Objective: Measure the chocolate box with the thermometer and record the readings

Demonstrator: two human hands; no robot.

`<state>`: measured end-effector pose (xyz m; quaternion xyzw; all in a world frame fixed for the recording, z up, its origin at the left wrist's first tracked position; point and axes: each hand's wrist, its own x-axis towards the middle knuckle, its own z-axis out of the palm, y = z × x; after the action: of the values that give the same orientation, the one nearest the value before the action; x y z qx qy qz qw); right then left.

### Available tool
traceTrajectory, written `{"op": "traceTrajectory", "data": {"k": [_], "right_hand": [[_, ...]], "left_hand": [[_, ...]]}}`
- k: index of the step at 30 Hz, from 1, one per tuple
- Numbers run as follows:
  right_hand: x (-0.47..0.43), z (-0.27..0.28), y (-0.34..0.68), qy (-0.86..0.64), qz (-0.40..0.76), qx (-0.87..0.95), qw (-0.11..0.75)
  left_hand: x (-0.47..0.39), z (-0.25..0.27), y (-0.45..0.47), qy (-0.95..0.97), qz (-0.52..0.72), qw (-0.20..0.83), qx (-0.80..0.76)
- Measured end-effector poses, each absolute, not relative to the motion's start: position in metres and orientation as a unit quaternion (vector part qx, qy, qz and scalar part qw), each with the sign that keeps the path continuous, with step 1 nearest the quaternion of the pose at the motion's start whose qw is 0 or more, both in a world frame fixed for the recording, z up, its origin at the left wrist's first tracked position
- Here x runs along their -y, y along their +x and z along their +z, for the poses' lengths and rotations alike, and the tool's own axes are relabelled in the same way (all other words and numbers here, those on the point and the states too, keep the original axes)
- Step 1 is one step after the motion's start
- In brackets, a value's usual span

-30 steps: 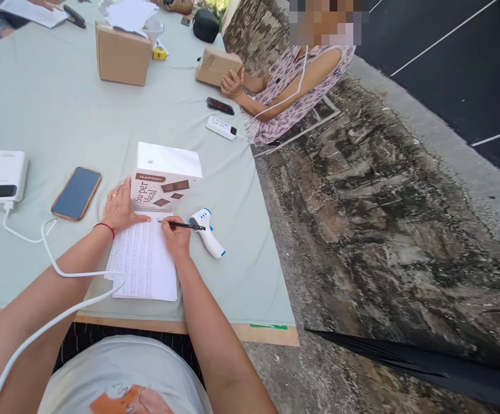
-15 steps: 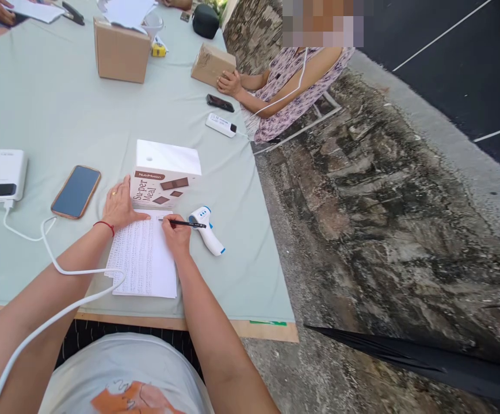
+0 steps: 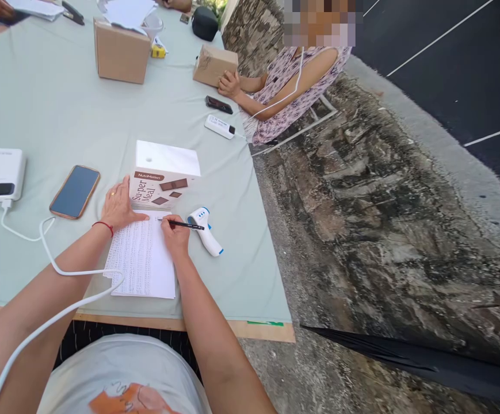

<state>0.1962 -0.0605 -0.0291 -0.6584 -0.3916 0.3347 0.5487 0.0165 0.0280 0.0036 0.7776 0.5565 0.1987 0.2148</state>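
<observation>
My right hand (image 3: 175, 236) is closed around a black pen (image 3: 184, 224), its tip on the upper part of a white paper sheet (image 3: 161, 270). Rows of small handwriting cover the left part of that sheet, and other sheets lie beneath it. With fingers stretched out, my left hand (image 3: 119, 206) lies flat at the paper's top left edge, its thumb on the sheet. Just beyond the paper stands a white and brown "Super Meal" box (image 3: 167, 158), close to my left fingertips. A white and blue infrared thermometer (image 3: 206, 231) rests right of my right hand.
A smartphone (image 3: 75, 191) and a white power bank (image 3: 3, 174) with a white cable (image 3: 51, 253) lie on the left; the cable crosses over my left forearm. Across the table (image 3: 55, 109), a person's hands (image 3: 229, 84) touch a small carton (image 3: 215, 66). A larger cardboard box (image 3: 122, 54) stands farther back.
The view has shifted very slightly. Across the table, the person's small carton has turned a little. My hands keep nearly the same place on the paper.
</observation>
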Motion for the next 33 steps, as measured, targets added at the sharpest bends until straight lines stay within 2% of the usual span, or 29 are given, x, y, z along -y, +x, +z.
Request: {"op": "traceTrajectory", "data": {"k": [12, 22, 29, 33], "right_hand": [[0.063, -0.025, 0.196, -0.674, 0.320, 0.372, 0.552], [0.061, -0.029, 0.195, -0.671, 0.328, 0.383, 0.545], [0.067, -0.028, 0.203, -0.666, 0.244, 0.438, 0.552], [0.084, -0.017, 0.215, -0.672, 0.119, 0.550, 0.481]], "left_hand": [[-0.027, 0.007, 0.017, 0.778, 0.191, 0.223, -0.555], [-0.036, -0.007, 0.010, 0.786, 0.240, 0.233, -0.520], [-0.038, -0.010, 0.009, 0.767, 0.275, 0.244, -0.526], [-0.034, -0.003, 0.011, 0.745, 0.272, 0.251, -0.555]]}}
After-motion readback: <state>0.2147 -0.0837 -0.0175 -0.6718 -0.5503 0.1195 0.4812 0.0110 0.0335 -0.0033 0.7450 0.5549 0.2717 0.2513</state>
